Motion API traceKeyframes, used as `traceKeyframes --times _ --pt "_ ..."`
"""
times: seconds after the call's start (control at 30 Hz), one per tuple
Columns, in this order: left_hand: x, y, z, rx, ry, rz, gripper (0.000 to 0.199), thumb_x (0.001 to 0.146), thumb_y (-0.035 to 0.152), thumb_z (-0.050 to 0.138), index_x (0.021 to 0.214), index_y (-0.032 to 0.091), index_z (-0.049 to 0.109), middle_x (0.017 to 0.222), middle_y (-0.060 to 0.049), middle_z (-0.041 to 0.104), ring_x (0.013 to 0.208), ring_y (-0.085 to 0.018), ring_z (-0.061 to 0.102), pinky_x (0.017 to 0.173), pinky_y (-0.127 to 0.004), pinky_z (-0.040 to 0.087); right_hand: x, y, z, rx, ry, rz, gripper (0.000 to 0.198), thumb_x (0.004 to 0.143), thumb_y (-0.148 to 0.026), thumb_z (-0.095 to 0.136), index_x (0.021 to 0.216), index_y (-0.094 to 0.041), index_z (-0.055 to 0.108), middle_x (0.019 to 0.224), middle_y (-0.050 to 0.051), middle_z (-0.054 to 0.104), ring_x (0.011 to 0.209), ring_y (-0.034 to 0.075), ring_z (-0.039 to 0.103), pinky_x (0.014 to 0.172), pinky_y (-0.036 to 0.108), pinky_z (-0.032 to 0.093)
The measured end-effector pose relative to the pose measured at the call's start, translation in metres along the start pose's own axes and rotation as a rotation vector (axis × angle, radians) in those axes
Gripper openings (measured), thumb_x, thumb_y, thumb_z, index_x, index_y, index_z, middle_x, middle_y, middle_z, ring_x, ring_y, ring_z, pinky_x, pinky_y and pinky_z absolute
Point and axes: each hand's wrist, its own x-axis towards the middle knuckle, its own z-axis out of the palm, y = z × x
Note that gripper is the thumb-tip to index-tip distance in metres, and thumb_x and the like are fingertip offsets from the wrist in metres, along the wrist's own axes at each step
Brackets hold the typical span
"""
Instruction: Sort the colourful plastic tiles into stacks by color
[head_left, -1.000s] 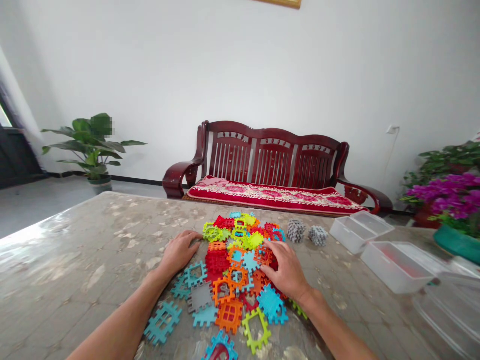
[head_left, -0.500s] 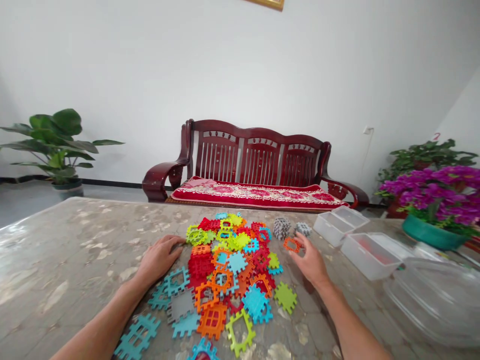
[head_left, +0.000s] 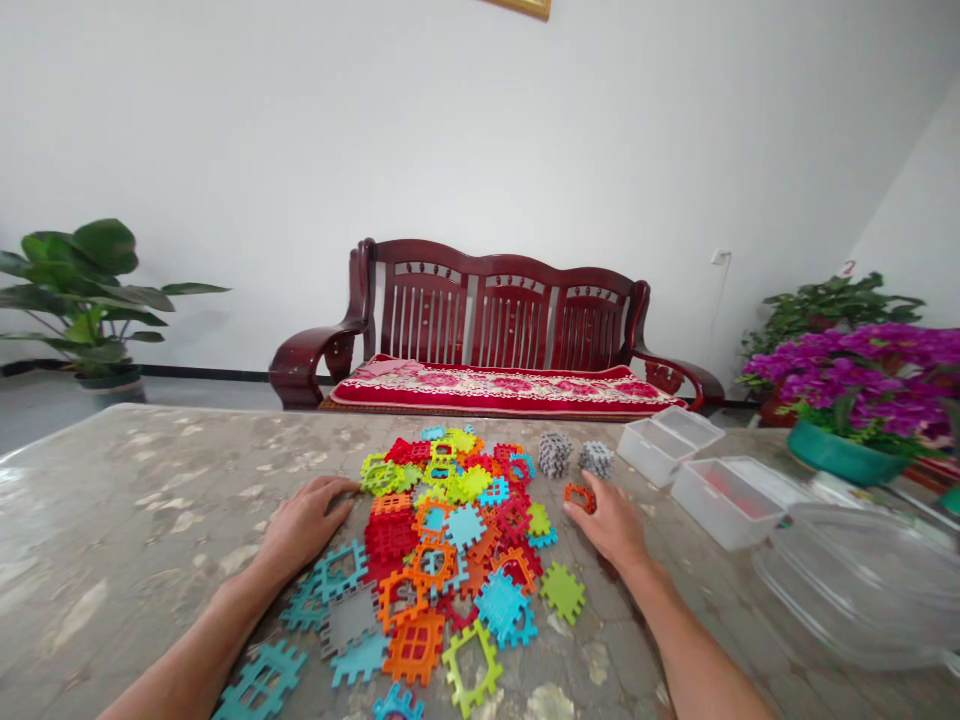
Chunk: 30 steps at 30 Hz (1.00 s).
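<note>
Conceivably, the right hand (head_left: 615,524), pinching an orange frame (head_left: 569,496) near the grey stacks (head_left: 555,456) on the counter (head_left: 172,480), could topple one with a careless nudge, while the left hand (head_left: 306,522) lies loose beside the pile (head_left: 465,525).

A plain white wall (head_left: 450,130) rises above a dark baseboard (head_left: 202,373) and grey floor (head_left: 210,393). Before it stands a glossy dark-red wooden sofa (head_left: 514,290) with a slatted back and a red floral cover (head_left: 502,388) along its seat. A leafy potted plant (head_left: 90,285) stands left; magenta flowers (head_left: 862,375) bloom right. Pale light glints on the left edge of the patterned counter (head_left: 165,510).
</note>
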Motion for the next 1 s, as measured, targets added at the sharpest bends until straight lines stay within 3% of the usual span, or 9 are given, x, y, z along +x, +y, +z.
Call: traceKeyframes --times 0.17,0.33,0.47,0.63,1.0 --pt "0.000 -0.003 0.002 -0.009 0.001 -0.002 0.039 0.083 0.040 0.046 0.110 0.028 0.072 0.121 -0.003 0.070 0.114 -0.024 0.063 0.103 -0.034 0.045 0.000 0.001 0.003 -0.028 -0.040 -0.007 0.049 0.082 -0.032 0.058 0.129 -0.023 0.060 0.117 0.008 0.071 0.105 0.028 0.064 0.091 0.040 0.048" --pt "0.001 -0.007 0.005 0.003 0.006 0.011 0.039 0.084 0.040 0.045 0.110 0.029 0.072 0.120 -0.003 0.070 0.114 -0.024 0.063 0.104 -0.035 0.044 0.000 0.009 -0.005 -0.107 0.026 0.060 0.046 0.079 -0.021 0.054 0.123 -0.023 0.065 0.120 0.007 0.070 0.108 0.028 0.062 0.093 0.040 0.047" --pt "0.001 -0.010 0.008 0.007 0.011 0.017 0.040 0.084 0.039 0.044 0.111 0.027 0.072 0.121 -0.005 0.069 0.114 -0.025 0.062 0.103 -0.036 0.045 -0.003 -0.008 -0.012 -0.110 0.130 -0.096 0.039 0.077 -0.015 0.054 0.112 -0.024 0.070 0.124 0.005 0.067 0.116 0.027 0.055 0.100 0.041 0.041" --pt "0.001 -0.010 0.008 -0.002 0.011 0.022 0.040 0.084 0.039 0.045 0.111 0.027 0.072 0.120 -0.005 0.069 0.113 -0.026 0.063 0.103 -0.037 0.046 -0.002 -0.034 -0.008 -0.114 -0.004 -0.260 0.024 0.089 -0.026 0.053 0.105 -0.027 0.071 0.112 0.004 0.071 0.108 0.027 0.057 0.092 0.042 0.042" --pt "0.000 -0.004 0.004 -0.005 0.008 -0.002 0.038 0.085 0.037 0.045 0.110 0.028 0.073 0.120 -0.003 0.069 0.113 -0.024 0.063 0.103 -0.035 0.045 0.017 -0.033 0.004 -0.227 -0.137 -0.211 0.029 0.096 -0.031 0.047 0.116 -0.024 0.067 0.116 0.008 0.067 0.109 0.025 0.057 0.094 0.038 0.037"
